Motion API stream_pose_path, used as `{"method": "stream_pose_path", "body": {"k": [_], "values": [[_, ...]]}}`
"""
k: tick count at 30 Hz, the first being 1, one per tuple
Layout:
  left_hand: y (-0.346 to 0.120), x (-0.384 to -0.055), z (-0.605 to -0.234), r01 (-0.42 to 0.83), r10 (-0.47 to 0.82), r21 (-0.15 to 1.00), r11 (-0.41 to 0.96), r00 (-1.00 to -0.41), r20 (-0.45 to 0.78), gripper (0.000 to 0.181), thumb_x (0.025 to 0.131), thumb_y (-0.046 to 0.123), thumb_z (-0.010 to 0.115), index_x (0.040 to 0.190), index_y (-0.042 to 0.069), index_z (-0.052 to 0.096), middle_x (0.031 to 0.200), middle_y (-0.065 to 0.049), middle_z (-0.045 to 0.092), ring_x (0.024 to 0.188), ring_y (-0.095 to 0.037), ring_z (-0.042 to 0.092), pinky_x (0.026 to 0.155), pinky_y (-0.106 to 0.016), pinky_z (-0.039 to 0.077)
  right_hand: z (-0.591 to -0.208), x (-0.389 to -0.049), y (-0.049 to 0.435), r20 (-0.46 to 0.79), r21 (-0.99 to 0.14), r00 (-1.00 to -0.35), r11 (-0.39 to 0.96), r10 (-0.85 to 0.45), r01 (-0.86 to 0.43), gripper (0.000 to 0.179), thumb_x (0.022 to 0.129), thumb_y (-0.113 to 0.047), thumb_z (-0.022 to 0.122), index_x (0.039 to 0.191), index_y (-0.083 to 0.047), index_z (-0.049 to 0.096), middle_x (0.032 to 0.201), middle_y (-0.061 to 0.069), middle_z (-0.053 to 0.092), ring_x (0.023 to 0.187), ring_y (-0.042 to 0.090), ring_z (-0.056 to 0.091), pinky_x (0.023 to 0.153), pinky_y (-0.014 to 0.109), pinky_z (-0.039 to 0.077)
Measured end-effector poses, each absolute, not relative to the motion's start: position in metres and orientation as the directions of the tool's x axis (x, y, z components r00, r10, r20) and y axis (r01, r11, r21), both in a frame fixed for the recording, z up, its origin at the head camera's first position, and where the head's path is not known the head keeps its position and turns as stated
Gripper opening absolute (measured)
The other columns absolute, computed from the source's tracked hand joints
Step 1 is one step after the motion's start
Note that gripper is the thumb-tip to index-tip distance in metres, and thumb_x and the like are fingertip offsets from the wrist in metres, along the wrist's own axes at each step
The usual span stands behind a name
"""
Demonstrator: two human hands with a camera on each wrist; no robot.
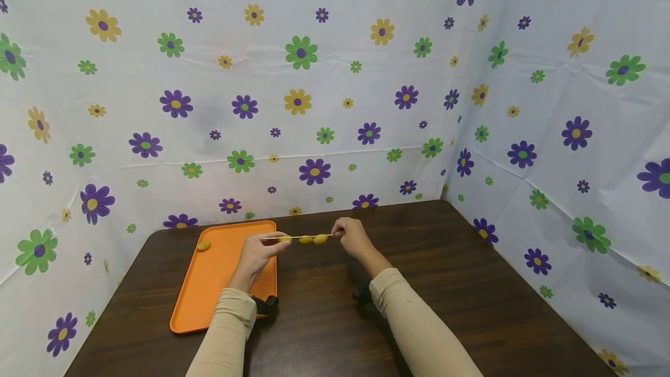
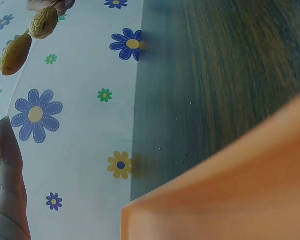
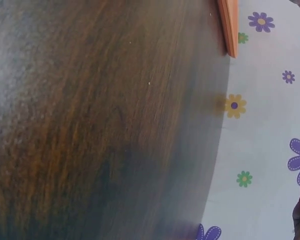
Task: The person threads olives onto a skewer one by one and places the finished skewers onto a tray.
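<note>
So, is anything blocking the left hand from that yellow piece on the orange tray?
Nothing visible does: only bare orange tray shows between the left hand and the yellow piece near the tray's far left corner. That hand holds a thin stick, though.

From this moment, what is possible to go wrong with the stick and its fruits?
1. The stick looks thin and spans from left hand to right hand, so uneven pushing might bend or snap it.
2. Its bare end points back into the left hand, so a hard push might prick.
3. If the right hand releases and the stick tips, fruits might slide off.
</note>
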State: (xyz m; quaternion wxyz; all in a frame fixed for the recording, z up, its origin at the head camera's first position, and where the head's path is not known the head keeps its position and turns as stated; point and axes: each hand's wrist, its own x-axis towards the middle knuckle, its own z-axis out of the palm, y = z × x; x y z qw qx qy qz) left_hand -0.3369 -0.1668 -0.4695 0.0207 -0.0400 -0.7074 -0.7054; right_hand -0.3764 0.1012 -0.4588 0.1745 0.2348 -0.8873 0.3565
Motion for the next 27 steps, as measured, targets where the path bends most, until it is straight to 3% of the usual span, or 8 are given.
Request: {"method": "stream_pose_path", "body": {"k": [4, 12, 22, 27], "values": [[-0.1655, -0.3382, -0.4708, 0.095, 0.031, 0.995, -0.002, -0.995, 0.095, 0.030, 0.085, 0.011, 0.084, 0.110, -0.003, 0.076, 0.098, -0.009, 0.073, 0.090, -0.019, 0.069, 0.089, -0.042, 0.059, -0.4597, -0.3762, 0.1001, 0.470, -0.555, -0.833, 0.636, -0.291, -0.536, 0.029, 0.080, 0.024, 0.061, 0.075, -0.003, 0.070, 0.081, 0.007, 0.067, 0.075, 0.017, 0.058, 0.070, 0.030, 0.054], [-0.1643, -0.3390, -0.4706, 0.091, 0.027, 0.995, 0.032, -0.996, 0.090, 0.033, 0.083, 0.014, 0.086, 0.110, -0.001, 0.077, 0.099, -0.009, 0.073, 0.090, -0.019, 0.068, 0.092, -0.047, 0.057, -0.4599, -0.3745, 0.0982, 0.462, -0.567, -0.839, 0.632, -0.289, -0.529, 0.024, 0.081, 0.024, 0.061, 0.078, 0.002, 0.071, 0.082, 0.007, 0.067, 0.076, 0.017, 0.058, 0.071, 0.030, 0.054], [-0.1620, -0.3408, -0.4715, 0.108, 0.026, 0.993, 0.036, -0.994, 0.107, 0.034, 0.082, 0.016, 0.087, 0.110, -0.002, 0.077, 0.097, -0.007, 0.073, 0.090, -0.019, 0.066, 0.081, -0.029, 0.059, -0.4573, -0.3728, 0.0969, 0.429, -0.580, -0.857, 0.640, -0.286, -0.504, 0.024, 0.081, 0.024, 0.060, 0.080, 0.003, 0.071, 0.084, 0.008, 0.068, 0.076, 0.014, 0.056, 0.070, 0.030, 0.054], [-0.1606, -0.3403, -0.4715, 0.115, 0.028, 0.992, 0.054, -0.993, 0.114, 0.034, 0.083, 0.018, 0.086, 0.110, 0.000, 0.077, 0.099, -0.008, 0.072, 0.091, -0.020, 0.065, 0.087, -0.036, 0.058, -0.4571, -0.3719, 0.0970, 0.444, -0.574, -0.848, 0.635, -0.290, -0.518, 0.022, 0.084, 0.021, 0.063, 0.080, 0.001, 0.071, 0.084, 0.007, 0.068, 0.077, 0.016, 0.059, 0.070, 0.030, 0.055]]}}
